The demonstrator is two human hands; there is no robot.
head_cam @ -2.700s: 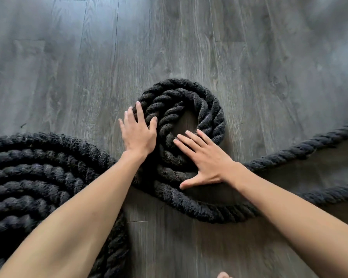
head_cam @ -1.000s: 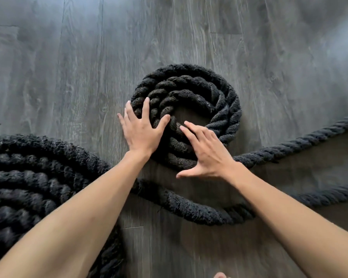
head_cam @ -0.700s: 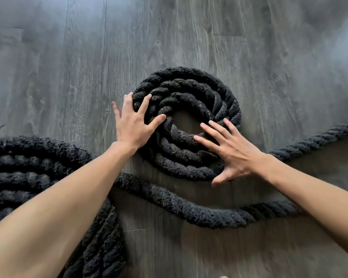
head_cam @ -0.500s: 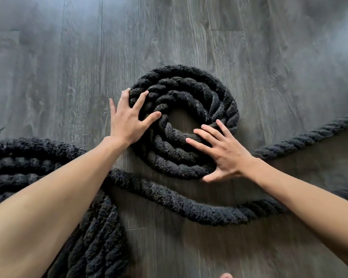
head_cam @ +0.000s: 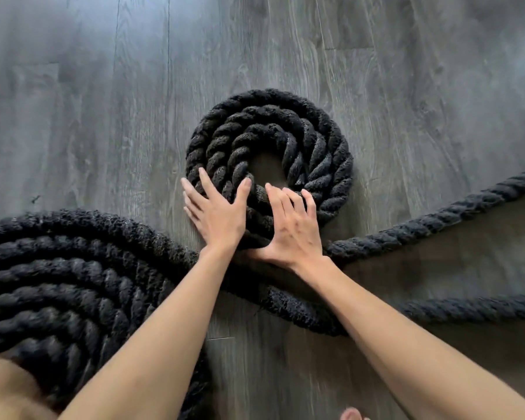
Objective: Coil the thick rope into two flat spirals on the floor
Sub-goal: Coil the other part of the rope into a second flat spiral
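We find bare floor [head_cam: 88,116] open to the left, far side and right of the small spiral [head_cam: 325,140]. Nearer us, the large coil [head_cam: 58,283] blocks the left, and two loose rope runs [head_cam: 437,222] cross the right with a strip of floor between them.

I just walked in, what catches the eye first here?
A small spiral of thick black rope lies at centre, with the left hand and the right hand resting on its near edge. A larger coil of the same rope fills the lower left of the grey wooden floor.
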